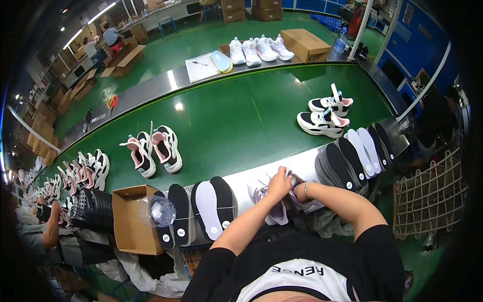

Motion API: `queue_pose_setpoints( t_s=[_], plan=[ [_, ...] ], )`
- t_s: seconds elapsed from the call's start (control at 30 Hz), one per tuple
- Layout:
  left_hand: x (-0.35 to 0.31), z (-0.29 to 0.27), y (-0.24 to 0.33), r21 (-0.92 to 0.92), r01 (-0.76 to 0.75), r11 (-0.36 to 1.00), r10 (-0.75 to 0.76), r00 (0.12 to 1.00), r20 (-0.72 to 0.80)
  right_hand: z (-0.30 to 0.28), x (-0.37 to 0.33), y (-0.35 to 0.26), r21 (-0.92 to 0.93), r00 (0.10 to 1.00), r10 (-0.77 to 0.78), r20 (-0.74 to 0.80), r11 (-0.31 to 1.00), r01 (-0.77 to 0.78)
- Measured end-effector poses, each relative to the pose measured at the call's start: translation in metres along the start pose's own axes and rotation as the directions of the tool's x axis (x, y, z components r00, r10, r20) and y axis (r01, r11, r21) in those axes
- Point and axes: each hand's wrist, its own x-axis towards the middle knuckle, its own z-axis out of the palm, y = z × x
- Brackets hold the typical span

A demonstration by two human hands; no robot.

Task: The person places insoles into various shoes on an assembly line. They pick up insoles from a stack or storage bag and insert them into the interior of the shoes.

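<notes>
My left hand (279, 184) and my right hand (296, 185) meet over a pale lilac-and-white sneaker (267, 205) on the grey ledge at the near edge of the belt. Both hands grip its upper part, fingers closed around the tongue or lace area. My left hand covers much of my right hand, and a thin bracelet shows on my right wrist. A second pale sneaker (308, 205) lies under my right wrist.
Black and white insoles (216, 201) lie left of my hands, with a fanned stack (347, 163) to the right. A cardboard box (130, 224) holds a plastic bottle (157, 210). Sneaker pairs (155, 151) (327, 116) sit on the green conveyor belt (236, 121). A co-worker's arm (50, 231) is at far left.
</notes>
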Motion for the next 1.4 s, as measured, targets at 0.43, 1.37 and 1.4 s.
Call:
queue_pose_setpoints(
  t_s=[0.43,1.37,1.4],
  plan=[
    [-0.004,0.001,0.005,0.148,-0.066,0.987,0.068,0.998,-0.013,0.003,-0.050,-0.011,-0.112,0.991,0.012,-0.133,0.993,-0.027],
    [0.006,-0.001,0.015,0.111,-0.136,0.984,0.120,0.983,0.139,0.042,-0.045,0.013,0.756,0.787,0.413,-0.459,-0.284,0.590],
    [0.006,-0.001,0.013,0.084,-0.117,0.990,0.107,0.988,0.113,0.041,-0.050,0.016,0.712,0.787,0.344,-0.512,-0.343,0.613]
  ],
)
